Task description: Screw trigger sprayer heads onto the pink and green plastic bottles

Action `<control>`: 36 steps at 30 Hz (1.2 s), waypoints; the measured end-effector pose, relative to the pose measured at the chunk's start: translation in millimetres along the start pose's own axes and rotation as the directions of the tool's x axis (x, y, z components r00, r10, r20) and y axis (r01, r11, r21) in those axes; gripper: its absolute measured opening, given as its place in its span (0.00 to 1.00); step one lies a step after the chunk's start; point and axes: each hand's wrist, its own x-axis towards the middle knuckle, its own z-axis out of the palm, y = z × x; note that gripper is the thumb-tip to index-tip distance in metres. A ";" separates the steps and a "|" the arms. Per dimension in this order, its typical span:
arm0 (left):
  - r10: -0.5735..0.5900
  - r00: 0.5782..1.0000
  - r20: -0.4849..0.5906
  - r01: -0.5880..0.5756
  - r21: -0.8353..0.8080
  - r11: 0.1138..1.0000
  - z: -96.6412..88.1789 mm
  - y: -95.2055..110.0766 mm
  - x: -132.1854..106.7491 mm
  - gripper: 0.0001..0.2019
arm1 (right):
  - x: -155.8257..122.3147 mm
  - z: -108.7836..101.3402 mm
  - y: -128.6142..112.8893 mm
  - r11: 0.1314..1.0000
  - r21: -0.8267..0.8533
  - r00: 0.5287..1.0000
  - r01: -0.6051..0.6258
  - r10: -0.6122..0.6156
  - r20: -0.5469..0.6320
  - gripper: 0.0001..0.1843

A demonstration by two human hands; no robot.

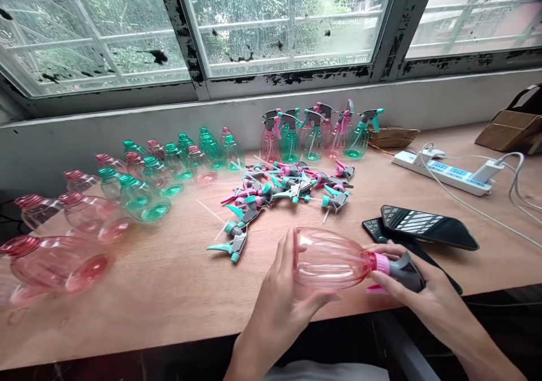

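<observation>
A clear pink spray bottle [332, 259] lies sideways in the air above the table's front edge. My left hand [282, 290] is wrapped round its base end. At its neck, my right hand [417, 282] grips the grey and pink spray head [404, 271], whose pink collar meets the bottle mouth. A pink trigger shows below the collar. Whether the collar is fully tight cannot be seen. Beyond my hands lies a loose heap of spray heads [292, 186] in grey, pink and teal, some with thin white tubes.
Open-topped pink and green bottles [144, 197] stand in rows at the left. Several bottles with spray heads [313, 138] line the wall. Two phones [429, 226], a white power strip [442, 172] with cables and a brown box [512, 121] are at the right.
</observation>
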 end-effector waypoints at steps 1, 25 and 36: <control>-0.002 1.000 0.007 0.002 -0.020 1.000 4.1 1.4 6.5 0.51 | 2.9 -3.2 -0.5 1.000 0.011 1.000 -0.008 0.008 -0.014 0.21; -0.167 0.985 -0.049 0.158 -0.143 0.977 -23.1 -27.5 -30.3 0.47 | -5.4 39.9 -6.8 0.978 0.171 0.980 -0.116 0.085 0.179 0.17; -0.075 0.997 -0.010 0.073 -0.150 0.986 -26.4 -31.3 -38.3 0.48 | -0.3 39.3 -0.9 0.950 0.248 0.952 -0.191 0.118 0.281 0.16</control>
